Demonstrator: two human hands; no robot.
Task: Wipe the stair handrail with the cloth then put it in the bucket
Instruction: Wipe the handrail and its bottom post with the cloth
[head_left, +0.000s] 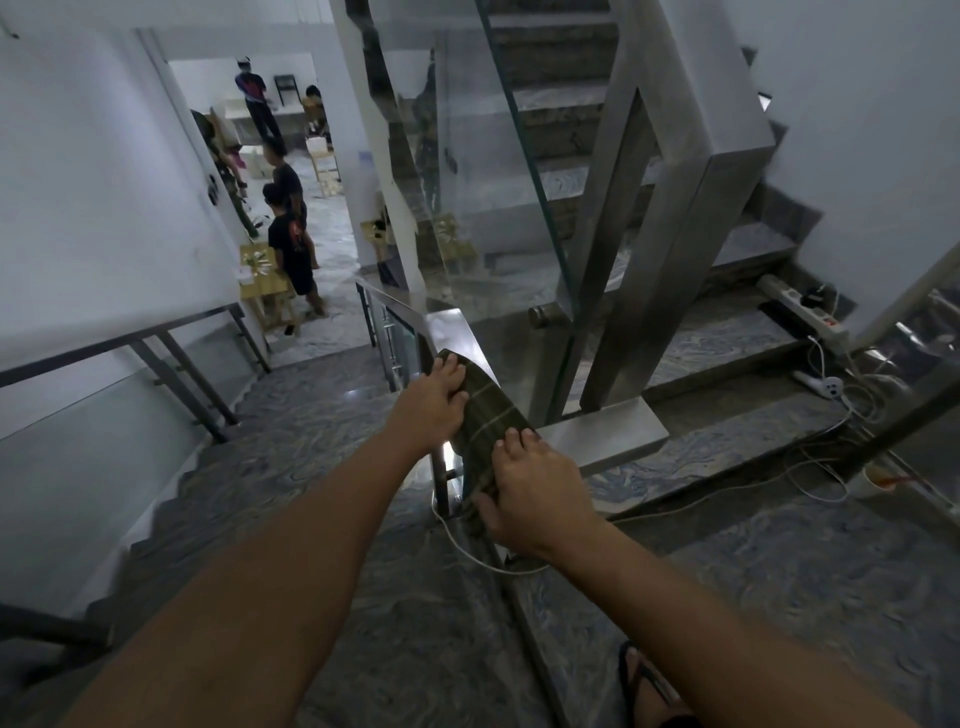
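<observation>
A dark green checked cloth (485, 421) lies draped over the steel stair handrail (447, 325) at the landing corner. My left hand (434, 400) presses on the cloth's upper end, fingers spread over it. At the cloth's lower end, my right hand (537, 491) grips it, with the thumb under the hanging part. The rail beneath the cloth is hidden. No bucket is in view.
A glass panel (519, 208) and thick steel posts (670, 244) stand just right of the rail. White cables and power strips (810, 312) lie on the steps at right. Stairs descend at left toward a room with several people (288, 244). My sandalled foot (649, 686) is below.
</observation>
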